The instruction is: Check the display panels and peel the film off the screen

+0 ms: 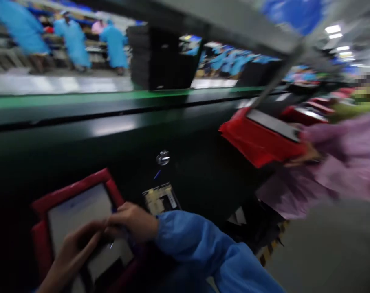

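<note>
Item one: a flat grey-white rectangular panel (81, 219) seated in a soft red foam-like tray (65, 191), which lies on the near left part of the dark green conveyor bench (111, 126). We see both of our hands on it. Our left hand (71, 252) lies on the panel's lower part with its fingers stretched toward the right hand. Our right hand (133, 221), in a blue sleeve (203, 248), is curled at the panel's right edge, its fingers pinched together on something small; the blur keeps us from telling what. The two hands meet fingertip to fingertip over the panel.

Item two: a small yellow-and-black labelled block (160, 198), just beside the tray's right edge and touching distance from our right hand.

Item three: a small shiny round object (162, 158), farther back on the bench, apart from the block.

Item four: a second red tray carrying a grey slab (258, 138), toward the bench's right end, held by a co-worker's hand (304, 156) in a pink sleeve (340, 158).

Item five: a stack of black trays (160, 57) at the bench's far edge.

Item six: several people in blue coats (75, 40) beyond the far edge, blurred.
</note>
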The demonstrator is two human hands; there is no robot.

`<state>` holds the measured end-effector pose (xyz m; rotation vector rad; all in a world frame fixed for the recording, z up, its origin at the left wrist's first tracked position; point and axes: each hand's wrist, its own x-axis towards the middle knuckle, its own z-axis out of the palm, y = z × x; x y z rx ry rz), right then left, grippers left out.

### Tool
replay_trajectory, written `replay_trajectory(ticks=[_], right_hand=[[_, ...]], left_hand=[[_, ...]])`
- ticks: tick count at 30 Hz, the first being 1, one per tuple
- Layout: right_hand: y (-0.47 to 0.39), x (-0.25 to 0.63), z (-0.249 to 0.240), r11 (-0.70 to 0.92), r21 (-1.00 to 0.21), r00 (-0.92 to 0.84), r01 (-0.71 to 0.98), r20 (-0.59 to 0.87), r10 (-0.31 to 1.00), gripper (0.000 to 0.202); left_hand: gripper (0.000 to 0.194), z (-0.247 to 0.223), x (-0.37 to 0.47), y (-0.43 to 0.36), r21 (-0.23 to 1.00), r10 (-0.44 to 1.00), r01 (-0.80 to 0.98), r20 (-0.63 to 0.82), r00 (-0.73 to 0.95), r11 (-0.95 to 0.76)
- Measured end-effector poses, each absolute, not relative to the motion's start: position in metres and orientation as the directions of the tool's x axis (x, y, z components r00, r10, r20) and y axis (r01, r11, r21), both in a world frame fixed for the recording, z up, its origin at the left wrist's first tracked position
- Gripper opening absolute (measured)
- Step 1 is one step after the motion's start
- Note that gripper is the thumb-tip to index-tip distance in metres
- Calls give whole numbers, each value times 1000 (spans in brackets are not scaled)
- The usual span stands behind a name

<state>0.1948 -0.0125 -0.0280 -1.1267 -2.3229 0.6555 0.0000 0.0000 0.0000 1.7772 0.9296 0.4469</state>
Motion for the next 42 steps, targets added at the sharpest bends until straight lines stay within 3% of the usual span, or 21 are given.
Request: replay_trajectory(ticks=[1, 3, 7, 11, 15, 19, 25, 28, 31, 37, 39, 42], right_hand=[[-17, 194, -30, 533, -631, -537, 563, 211, 817, 19], [-22, 197, -30, 497, -701, -464, 512, 261, 846, 18], [-26, 203, -22, 357, -837, -370, 414, 204, 907, 22], [-25, 207, -12, 172, -946, -312, 273, 81, 947, 25], [-24, 209, -10, 92, -976, -294, 199, 30, 955, 27], [-24, 208, -11, 54, -980, -290, 194, -5, 957, 29], [-25, 208, -11, 63, -979, -288, 195, 4, 958, 29], [-26, 208, -10, 56, -977, -296, 204, -7, 955, 31], [-26, 206, -9, 50, -979, -290, 199, -10, 957, 31], [-26, 203, -10, 43, -986, -309, 163, -9, 951, 27], [-26, 203, -11, 35, -985, -319, 167, -21, 948, 26], [-27, 202, -12, 33, -983, -337, 181, -31, 941, 24]], left_hand=[[33, -3, -6, -8, 934, 832, 346, -118, 542, -93], [28, -6, -12, -14, 954, 843, 301, -150, 517, -15], [45, 0, -13, -9, 958, 767, 185, -286, 574, 219], [44, 13, -14, -6, 904, 660, 157, -401, 635, 398], [38, 23, -17, -5, 875, 565, 125, -404, 719, 467], [33, 24, -15, -5, 838, 580, 39, -409, 705, 544], [35, 13, -13, -7, 749, 565, -84, -417, 712, 658], [45, 8, -15, -6, 713, 522, -108, -392, 757, 693], [48, 8, -14, -4, 686, 539, -178, -357, 763, 706], [23, 15, -10, -3, 741, 753, -350, -308, 581, 573], [19, 16, -10, -4, 838, 816, -287, -278, 508, 464], [26, 15, -9, -9, 967, 858, -37, -206, 471, 253]])
